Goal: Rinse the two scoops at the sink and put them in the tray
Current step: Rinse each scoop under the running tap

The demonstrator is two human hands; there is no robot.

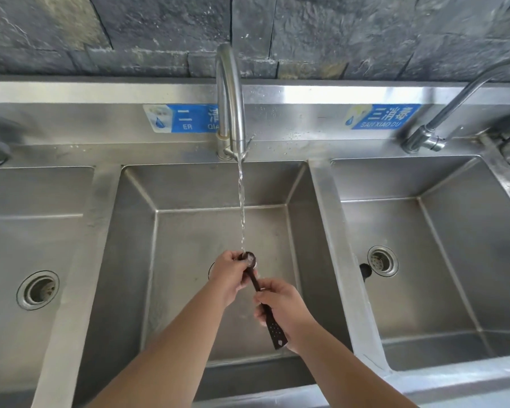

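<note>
Left hand (228, 272): fingers curled round bowl of dark scoop (255, 282). Right hand (280, 307): fingers gripped its handle. Scoop sat under running faucet (230, 101), above middle steel sink (218, 184). Basins flanked both sides; dark stone wall (336, 30) stood behind.

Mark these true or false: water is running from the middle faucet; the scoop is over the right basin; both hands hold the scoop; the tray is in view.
1. Water runs from the middle faucet. True.
2. The scoop is over the right basin. False: it is over the middle basin.
3. The left hand and right hand both hold the scoop. True.
4. A tray is in view. False: none shows.
</note>
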